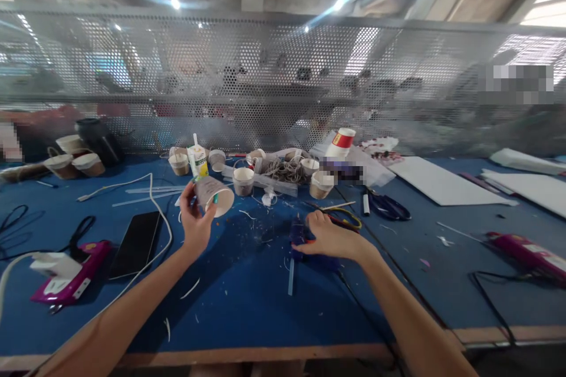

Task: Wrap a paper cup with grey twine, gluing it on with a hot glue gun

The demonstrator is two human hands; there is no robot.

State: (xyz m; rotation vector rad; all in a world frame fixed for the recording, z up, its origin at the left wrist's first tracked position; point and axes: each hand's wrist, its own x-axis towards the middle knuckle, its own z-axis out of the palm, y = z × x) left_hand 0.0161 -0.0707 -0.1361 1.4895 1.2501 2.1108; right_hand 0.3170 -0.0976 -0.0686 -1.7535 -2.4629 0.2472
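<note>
My left hand (196,221) is wrapped round a paper cup (213,195), tipped on its side with its open mouth to the right. A small teal piece (216,198) shows by the thumb at the cup's rim; I cannot tell what it is. My right hand (329,235) is curled over a dark blue hot glue gun (297,235), which lies low over the table. A clear glue stick (290,278) juts from the gun toward me, and its cord runs to the front edge. Just behind that hand lie yellow-and-black-handled scissors (347,221).
Small cups with handles (243,181), a drink carton (198,160) and a heap of grey cord (289,171) line the back. Left are a phone (136,244) and a magenta power strip (86,271); right, another strip (528,256), dark scissors (391,207) and white sheets (446,179).
</note>
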